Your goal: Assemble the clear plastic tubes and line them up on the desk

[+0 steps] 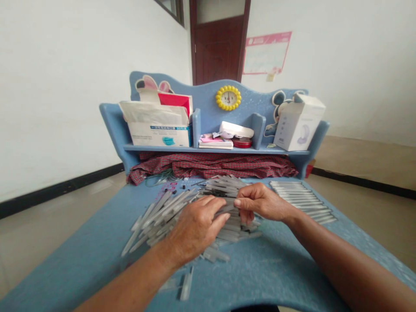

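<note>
Loose translucent pen barrels [186, 284] are lying on the desk's [276, 277] near side. Left hand [198, 219] is hovering over the central pile [230, 229], grip indeterminable; right hand [261, 201] is pinching a blurred tube [230, 204]. Pens [302, 201] are lying aligned at right.

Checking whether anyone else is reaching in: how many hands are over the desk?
2. The left hand is over the heaped clear tubes; the right hand is just beside it, nearer the neat row of tubes. No other hand shows.
</note>
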The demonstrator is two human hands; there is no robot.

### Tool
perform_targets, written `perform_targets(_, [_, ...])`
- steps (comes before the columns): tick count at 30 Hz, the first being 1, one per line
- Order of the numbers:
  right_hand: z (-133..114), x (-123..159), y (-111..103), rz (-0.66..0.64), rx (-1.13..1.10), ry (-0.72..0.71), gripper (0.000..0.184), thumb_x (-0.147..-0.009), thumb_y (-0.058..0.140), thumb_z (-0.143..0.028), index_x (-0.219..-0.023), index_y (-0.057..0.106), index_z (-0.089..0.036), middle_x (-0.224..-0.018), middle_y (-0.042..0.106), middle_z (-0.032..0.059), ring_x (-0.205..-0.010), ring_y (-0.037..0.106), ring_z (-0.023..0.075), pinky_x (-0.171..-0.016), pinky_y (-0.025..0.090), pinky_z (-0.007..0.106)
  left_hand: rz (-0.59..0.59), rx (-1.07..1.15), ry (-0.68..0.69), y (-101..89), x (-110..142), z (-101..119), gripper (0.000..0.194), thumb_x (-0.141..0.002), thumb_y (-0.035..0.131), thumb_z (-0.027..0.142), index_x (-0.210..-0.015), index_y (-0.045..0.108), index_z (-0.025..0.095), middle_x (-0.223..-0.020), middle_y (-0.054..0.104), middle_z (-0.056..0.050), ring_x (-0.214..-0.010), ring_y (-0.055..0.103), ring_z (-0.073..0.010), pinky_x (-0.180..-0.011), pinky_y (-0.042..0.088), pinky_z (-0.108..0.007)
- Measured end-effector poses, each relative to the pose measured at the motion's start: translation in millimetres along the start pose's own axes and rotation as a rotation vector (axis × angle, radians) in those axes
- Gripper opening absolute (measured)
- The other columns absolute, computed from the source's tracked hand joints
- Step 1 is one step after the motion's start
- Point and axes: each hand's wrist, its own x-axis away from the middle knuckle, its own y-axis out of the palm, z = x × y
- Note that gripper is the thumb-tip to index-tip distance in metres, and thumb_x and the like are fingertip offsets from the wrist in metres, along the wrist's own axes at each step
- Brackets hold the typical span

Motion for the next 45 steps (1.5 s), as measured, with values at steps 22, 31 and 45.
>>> perform_targets(22, [2.1, 0.1, -2.6, 0.001, 0.036, 0.021, 0.041, -0.075, 0.062, -0.053, -0.062, 0.052, -0.016, -0.051, 0.061, -0.0003, -0.043, 0.057, 0.0095, -0.042, 0.045, 0.019, -0.100, -0.138, 0.025, -5.5, -1.9, -2.2, 0.008, -0.084, 0.053, 0.015, -0.083, 0.061, 0.016, -0.077, 0.064, -0.005, -0.075, 0.061, -0.0186, -0.071, 0.049, -0.030])
perform_targets(31, [0.5, 0.5, -1.3, 0.007, 0.052, 0.018, 0.042, -0.077, 0.060, -0.054, -0.062, 0.053, -0.015, -0.051, 0.061, 0.0002, -0.044, 0.057, 0.0098, -0.043, 0.046, 0.019, -0.076, -0.145, 0.032, -3.9, -0.6, -3.6, 0.009, -0.084, 0.053, 0.016, -0.085, 0.062, 0.018, -0.078, 0.063, -0.004, -0.077, 0.060, -0.0170, -0.073, 0.049, -0.028])
perform_targets(45, [0.4, 1.1, -0.4, 0.019, 0.061, 0.011, 0.043, -0.080, 0.056, -0.053, -0.061, 0.054, -0.015, -0.051, 0.061, 0.0005, -0.044, 0.057, 0.0092, -0.044, 0.046, 0.019, -0.210, -0.282, -0.031, -11.7, -4.3, 0.9, 0.011, -0.083, 0.054, 0.017, -0.079, 0.064, 0.016, -0.078, 0.062, -0.006, -0.077, 0.059, -0.0203, -0.072, 0.048, -0.032])
